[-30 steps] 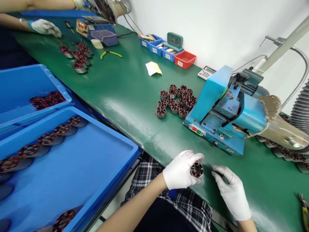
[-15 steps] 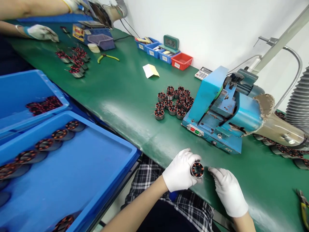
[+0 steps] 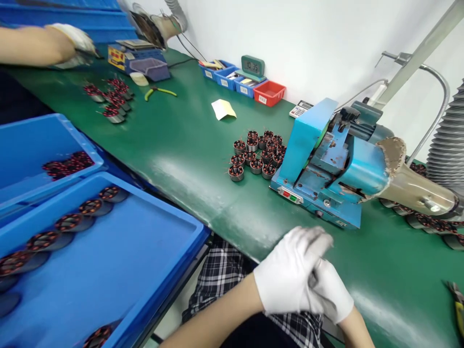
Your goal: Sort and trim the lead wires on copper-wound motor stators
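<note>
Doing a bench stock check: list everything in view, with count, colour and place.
wound stators: about a dozen, copper and grey, clustered mid-bench
blue machine: one, blue, right of that cluster
more stators: a small group, far left of bench
blue trays: two, blue, left foreground, stators inside
small bins: blue and one red, by wall
clock: one, green, on bins
calculator: one, by wall
pliers: one, green-handled
co-worker's hand: gloved, top left
left hand: white glove, over right hand

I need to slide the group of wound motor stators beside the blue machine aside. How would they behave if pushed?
The motor stators look like short metal rings with copper windings, so probably heavy for their size. Standing flat and squat, they should slide on the green bench rather than tip. Their thin protruding wire ends might snag or bend.
</note>
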`<state>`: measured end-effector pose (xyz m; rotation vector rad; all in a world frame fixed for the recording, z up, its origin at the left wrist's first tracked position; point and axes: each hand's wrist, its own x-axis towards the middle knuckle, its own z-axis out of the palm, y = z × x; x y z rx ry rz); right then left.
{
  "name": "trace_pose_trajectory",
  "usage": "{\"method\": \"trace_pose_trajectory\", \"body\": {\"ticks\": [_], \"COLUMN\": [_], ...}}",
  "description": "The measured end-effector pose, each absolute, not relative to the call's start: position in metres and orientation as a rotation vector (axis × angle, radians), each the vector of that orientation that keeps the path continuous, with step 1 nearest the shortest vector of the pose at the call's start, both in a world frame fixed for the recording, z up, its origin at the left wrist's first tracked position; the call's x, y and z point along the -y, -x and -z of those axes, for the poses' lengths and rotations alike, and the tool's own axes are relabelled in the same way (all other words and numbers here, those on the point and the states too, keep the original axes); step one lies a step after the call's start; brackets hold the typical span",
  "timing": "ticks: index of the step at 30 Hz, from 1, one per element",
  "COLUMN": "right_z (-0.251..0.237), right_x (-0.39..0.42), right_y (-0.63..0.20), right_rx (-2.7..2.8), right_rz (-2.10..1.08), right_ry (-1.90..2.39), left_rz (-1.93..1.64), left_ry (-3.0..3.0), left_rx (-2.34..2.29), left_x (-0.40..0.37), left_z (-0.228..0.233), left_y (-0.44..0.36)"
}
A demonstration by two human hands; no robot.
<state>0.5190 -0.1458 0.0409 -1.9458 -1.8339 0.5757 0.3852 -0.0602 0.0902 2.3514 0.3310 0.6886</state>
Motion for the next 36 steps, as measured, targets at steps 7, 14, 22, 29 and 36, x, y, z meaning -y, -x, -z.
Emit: {"method": "trace_pose_trajectory", "body": {"ticks": [7,14,22,29,36], "right_z": [-0.038,-0.046,-0.050,-0.038,-0.025], "right_x": [0.151,0.146,0.150,0.156,0.166], "right_y": [-0.515,-0.514,-0.538,-0.520,-0.527], "right_rx": [1.584,1.000,0.393,0.706,0.569], "right_rz": [-0.560,-1.144,-1.218,-1.037,-0.471], "right_ry": [2.017,1.828,1.592,1.801,2.000], "left_rz": [-0.280,-0.326,-0.294,-0.333,-0.377], "left_ry": [-2.390,-2.488,-2.625,-2.637,-2.609], "left_rx": [-0.492,-0.515,-0.514,-0.544,-0.554], "left_x": [0.047,0.052,0.055,0.058,0.060], "left_z": [-0.060,-0.058,-0.053,-0.050,-0.047], "left_y": [-0.380,-0.379,-0.387,-0.386,-0.386]}}
